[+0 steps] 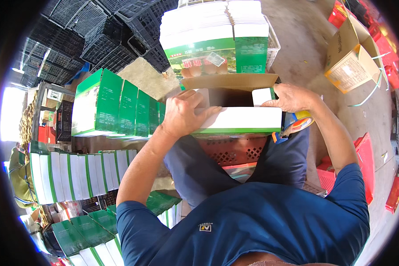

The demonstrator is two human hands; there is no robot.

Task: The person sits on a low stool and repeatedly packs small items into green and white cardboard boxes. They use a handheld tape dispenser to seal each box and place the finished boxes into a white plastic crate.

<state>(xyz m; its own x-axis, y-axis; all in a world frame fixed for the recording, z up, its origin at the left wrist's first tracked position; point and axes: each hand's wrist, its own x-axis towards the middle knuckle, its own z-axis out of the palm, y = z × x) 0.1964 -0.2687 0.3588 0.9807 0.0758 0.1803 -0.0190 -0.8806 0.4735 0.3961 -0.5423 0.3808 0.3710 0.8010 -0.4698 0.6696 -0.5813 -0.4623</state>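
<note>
A green and white printed cardboard carton rests above the lap, its near white flap folded in and its far brown flap raised. My left hand grips the carton's left end, thumb along the white flap. At the right end, my right hand holds the edge beside a small white side flap. A tape dispenser with a yellow and blue roll sits just below my right hand; whether the hand also holds it, I cannot tell. Beneath the carton, between the knees, is a red perforated plastic crate.
Flattened printed cartons are stacked just ahead in a pale crate. Rows of green and white cartons stand at the left, with black crates behind. An open brown cardboard box and red crates are on the right.
</note>
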